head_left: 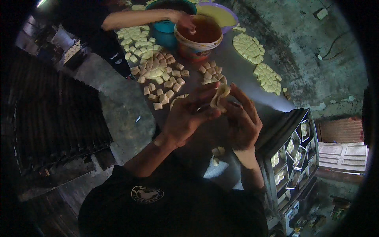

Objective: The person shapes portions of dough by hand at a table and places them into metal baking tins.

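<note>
A thin, bent strip of dough (220,96) is up above the counter (233,73), between the person's two hands. The left hand (182,117) pinches one side of it with the thumb and fingers. The right hand (245,123) has its fingers bent and pinches the other side. Just past the hands, a small heap of brown dough bits (213,72) sits on the counter. To the left of that are more brown lumps (170,83), some loose and some close together, with pale dough pieces (136,37) behind them. To the right, two flat rounds of pale dough, one big (248,48) and one smaller (267,78), are cut into many chunks. Nearer the person, a few small lumps (218,151) lie beside a white thing (216,170), and I can't tell what it is. At the far end of the counter stands a bucket (198,42) with something red-brown in it. A co-worker's hand (185,20) reaches over the bucket's rim. Behind it are a blue-green bowl (162,26) and a purple bowl (235,20) with something yellow inside. On the right side are metal tins (293,179), and some have white balls (290,146) in them.
</note>
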A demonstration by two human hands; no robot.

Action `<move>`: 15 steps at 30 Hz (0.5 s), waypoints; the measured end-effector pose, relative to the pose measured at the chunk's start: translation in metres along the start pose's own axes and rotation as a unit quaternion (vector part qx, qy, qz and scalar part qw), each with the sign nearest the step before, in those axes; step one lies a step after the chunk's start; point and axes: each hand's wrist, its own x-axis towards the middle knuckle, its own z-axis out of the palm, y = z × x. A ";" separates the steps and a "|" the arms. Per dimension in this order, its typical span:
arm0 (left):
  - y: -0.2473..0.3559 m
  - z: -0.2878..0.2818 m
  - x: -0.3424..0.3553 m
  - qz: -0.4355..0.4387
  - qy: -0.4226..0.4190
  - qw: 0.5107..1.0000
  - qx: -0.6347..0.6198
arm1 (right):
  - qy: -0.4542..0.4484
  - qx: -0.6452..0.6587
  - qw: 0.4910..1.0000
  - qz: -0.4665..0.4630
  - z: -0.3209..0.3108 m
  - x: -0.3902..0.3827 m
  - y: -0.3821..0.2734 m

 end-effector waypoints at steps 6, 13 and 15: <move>-0.018 -0.016 0.000 0.151 0.014 0.962 0.227 | 0.012 0.065 0.996 0.067 -0.001 -0.018 -0.004; -0.016 -0.023 -0.003 0.038 0.076 0.950 0.301 | -0.067 -0.011 0.991 -0.117 -0.009 -0.001 -0.033; -0.021 -0.024 -0.006 0.062 0.048 0.933 0.351 | -0.066 -0.010 0.989 -0.133 -0.017 -0.005 -0.032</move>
